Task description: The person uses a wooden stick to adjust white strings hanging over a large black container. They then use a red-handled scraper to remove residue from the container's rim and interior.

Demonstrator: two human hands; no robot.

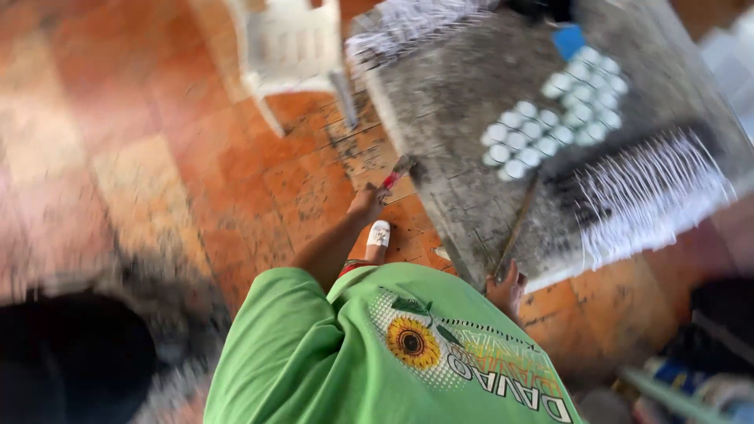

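Observation:
My left hand point(367, 202) reaches out over the orange floor and is closed around a small brush point(399, 168) with a reddish handle, whose tip sits near the edge of the grey table point(448, 102). My right hand point(507, 287) is at the table's near corner, gripping the lower end of a thin stick point(518, 224) that lies slanted across the tabletop. Just beyond the stick's far end, several white round cups point(550, 118) are clustered on the table. The whole view is motion-blurred.
A white plastic chair point(290, 47) stands beyond the table's left side. White fringed strips point(652, 192) lie on the table's right part, with a blue object point(567, 39) farther back. My foot in a white sandal point(378, 233) rests on the orange tiles. A dark round shape point(71, 361) sits lower left.

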